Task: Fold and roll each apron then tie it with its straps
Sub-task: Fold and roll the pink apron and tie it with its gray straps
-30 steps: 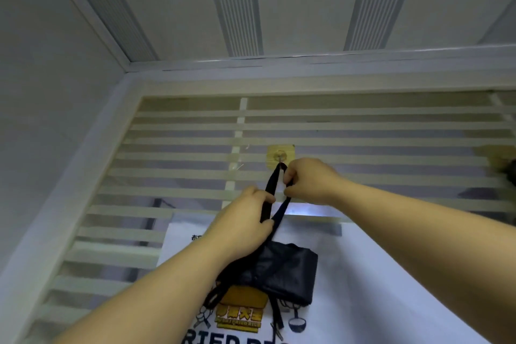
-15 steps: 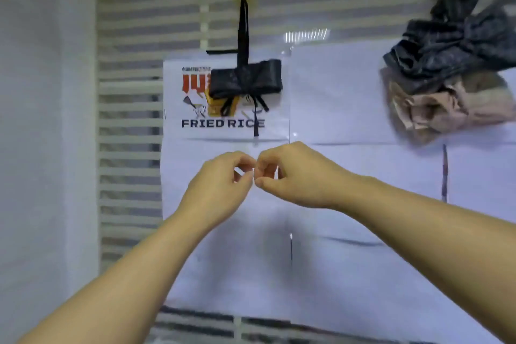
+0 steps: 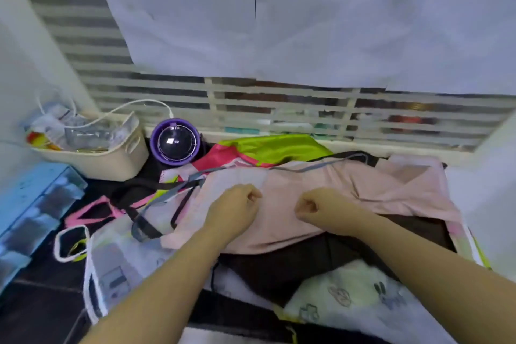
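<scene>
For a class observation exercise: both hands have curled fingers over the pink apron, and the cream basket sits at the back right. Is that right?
No. The head view shows the cream basket at the back left. The left hand and right hand do have curled fingers over the pink apron.

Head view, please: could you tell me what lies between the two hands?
Only the pink apron lies between left hand and right hand, shown in the head view.

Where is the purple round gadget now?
In the head view, the purple round gadget stands left of centre, directly right of the beige basket and left of the green cloth.
</scene>
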`<state>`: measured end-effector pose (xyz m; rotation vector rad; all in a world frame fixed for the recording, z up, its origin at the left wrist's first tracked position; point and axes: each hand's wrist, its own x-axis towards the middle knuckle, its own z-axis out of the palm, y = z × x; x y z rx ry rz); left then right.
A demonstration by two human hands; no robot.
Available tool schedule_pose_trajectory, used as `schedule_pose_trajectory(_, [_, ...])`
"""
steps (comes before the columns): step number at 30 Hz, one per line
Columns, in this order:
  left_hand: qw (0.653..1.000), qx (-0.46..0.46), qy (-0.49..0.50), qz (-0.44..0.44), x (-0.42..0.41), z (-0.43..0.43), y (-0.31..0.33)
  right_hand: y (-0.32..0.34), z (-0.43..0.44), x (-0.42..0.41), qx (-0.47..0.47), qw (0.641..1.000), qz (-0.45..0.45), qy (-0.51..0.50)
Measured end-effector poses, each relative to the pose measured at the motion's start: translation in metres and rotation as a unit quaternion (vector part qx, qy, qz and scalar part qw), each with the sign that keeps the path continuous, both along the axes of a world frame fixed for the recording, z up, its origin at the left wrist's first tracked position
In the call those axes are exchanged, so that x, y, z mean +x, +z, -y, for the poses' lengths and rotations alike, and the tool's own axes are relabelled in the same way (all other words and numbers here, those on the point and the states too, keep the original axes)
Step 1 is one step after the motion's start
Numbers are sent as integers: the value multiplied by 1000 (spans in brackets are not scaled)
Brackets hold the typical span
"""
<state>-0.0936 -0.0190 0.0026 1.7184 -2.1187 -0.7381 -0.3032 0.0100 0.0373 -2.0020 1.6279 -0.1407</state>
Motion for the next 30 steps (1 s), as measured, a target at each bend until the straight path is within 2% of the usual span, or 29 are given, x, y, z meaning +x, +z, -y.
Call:
schedule_pose_trajectory(2, [997,48,-10,66,5,-12,-36,-35,-9,-17,46,998,1,-32])
schedule_pose_trajectory(6, [980,104,-28,170,25,-28,-83,-83,-23,-48,64,991,-22,-118])
schedule_pose_trajectory(12, [983,88,53,149,20,-24,-97,-113,-24,-67,60,988,-57,-127])
schedule_pose_trajectory(16, [971,110,95,189,10,-10,-94,-112,-21,-68,61,989,-44,-126])
schedule_pose_trajectory(18, [977,48,72,194,8,-9,-92,-109,-22,-70,53,988,-10,-146])
schedule_pose_trajectory(21, [994,-92,34,43,13,-10,-72,-93,-23,-77,-63,975,33,-211])
schedule_pose_trajectory(23, [986,-164,-10,-13,17,-12,-35,-73,-21,-82,-128,961,42,-242])
schedule_pose_trajectory(27, [962,-263,-51,-51,24,-13,60,-33,-15,-91,-123,966,17,-227])
schedule_pose_trajectory(30, [938,-337,-77,-34,24,-7,127,-5,-16,-88,-85,977,11,-196])
